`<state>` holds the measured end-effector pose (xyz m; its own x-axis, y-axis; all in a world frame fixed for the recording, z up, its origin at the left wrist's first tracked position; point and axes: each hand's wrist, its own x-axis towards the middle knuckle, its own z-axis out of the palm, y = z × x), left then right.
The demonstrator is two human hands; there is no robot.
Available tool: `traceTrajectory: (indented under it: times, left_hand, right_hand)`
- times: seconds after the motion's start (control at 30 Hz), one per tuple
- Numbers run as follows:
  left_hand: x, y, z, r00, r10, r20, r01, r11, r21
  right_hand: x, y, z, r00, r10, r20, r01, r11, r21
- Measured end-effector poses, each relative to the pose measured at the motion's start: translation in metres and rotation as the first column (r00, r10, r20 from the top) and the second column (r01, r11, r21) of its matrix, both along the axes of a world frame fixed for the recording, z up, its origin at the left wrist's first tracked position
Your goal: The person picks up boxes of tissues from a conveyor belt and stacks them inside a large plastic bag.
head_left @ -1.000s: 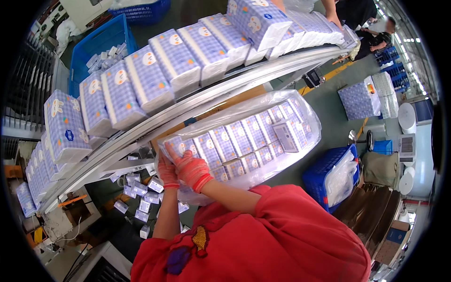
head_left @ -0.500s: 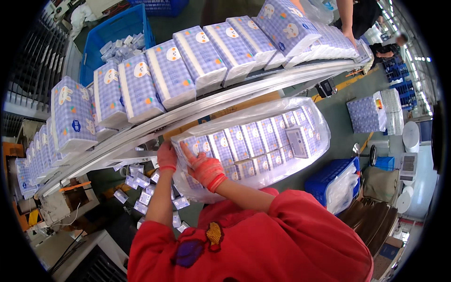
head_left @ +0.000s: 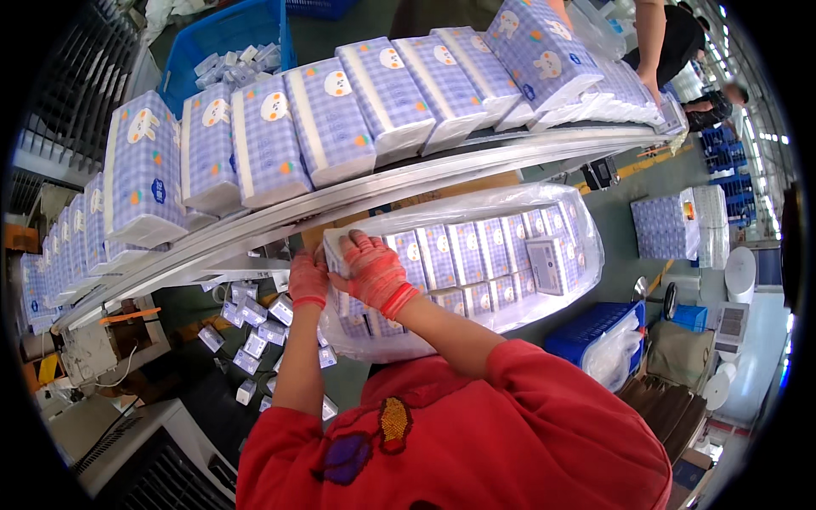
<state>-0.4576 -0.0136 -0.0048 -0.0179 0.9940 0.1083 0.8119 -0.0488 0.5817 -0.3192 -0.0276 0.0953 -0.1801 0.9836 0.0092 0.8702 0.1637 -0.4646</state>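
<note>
Pressing a pack [head_left: 338, 252] into the near end of the bag [head_left: 510, 316], the right hand [head_left: 374, 272] lies flat over it, grip closed on the pack, while the left hand [head_left: 308, 279] clasps the bag's mouth. Packs are best kept square against the row, the film held taut. Above, a conveyor [head_left: 408, 183] carries packs; small packs litter the floor [head_left: 246, 340]; a blue crate [head_left: 225, 34] stands beyond.

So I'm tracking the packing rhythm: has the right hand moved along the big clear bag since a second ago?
No: the right hand stays at the clear bag's left end.
</note>
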Motion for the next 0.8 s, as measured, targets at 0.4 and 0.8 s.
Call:
traceTrajectory:
  times: [0.4, 0.8]
  left_hand:
    - [0.013, -0.019, 0.068, 0.96, -0.064, 0.273, -0.035, 0.939, 0.343]
    - [0.041, -0.131, 0.045, 0.997, -0.06, 0.044, 0.071, 0.948, -0.309]
  right_hand:
    - [-0.025, 0.026, -0.057, 0.98, 0.121, 0.159, -0.088, 0.976, -0.201]
    - [0.063, -0.043, -0.071, 0.969, 0.223, 0.105, -0.232, 0.969, 0.083]
